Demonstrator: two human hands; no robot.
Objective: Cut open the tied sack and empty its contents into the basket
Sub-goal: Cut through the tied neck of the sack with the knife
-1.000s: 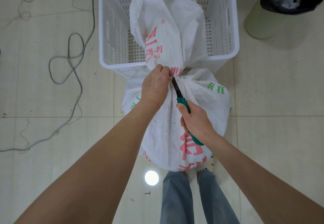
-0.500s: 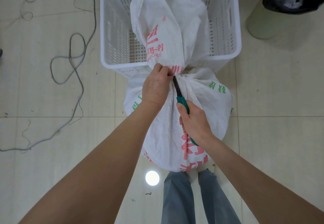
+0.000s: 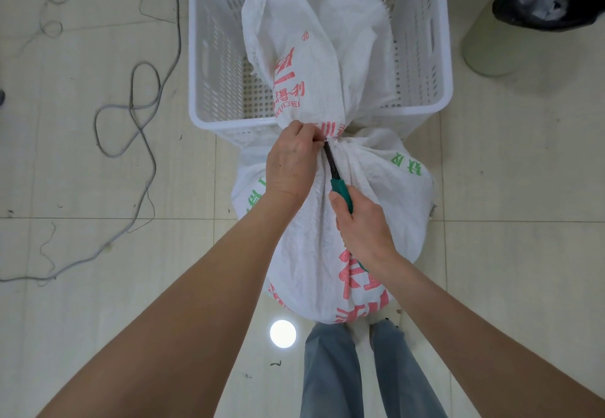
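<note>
I see the sack (image 3: 330, 221) standing on the floor (image 3: 98, 319) against my legs (image 3: 360, 375), its full lower part bulging below a tight tied neck; its loose top flops forward over the near rim and into the basket (image 3: 209, 57), which sits on the floor just beyond it; red and green print marks the white weave. My left hand (image 3: 289, 162) grips the gathered neck, fingers (image 3: 302, 129) pressed together around the bunched cloth at the tie; my right hand (image 3: 363, 227) is wrapped around the green handle of the cutter (image 3: 337, 178), whose dark blade points up and touches the neck right beside my left thumb; I cannot tell whether the tie is cut through. The basket is white, with slotted walls, and holds only the sack's limp top; a grey cable (image 3: 137, 116) loops across the tiles to the left, well apart; a bin (image 3: 491, 41) lined with a black bag stands at the far right; a round glare (image 3: 283, 333) shows on the tile near my legs.
</note>
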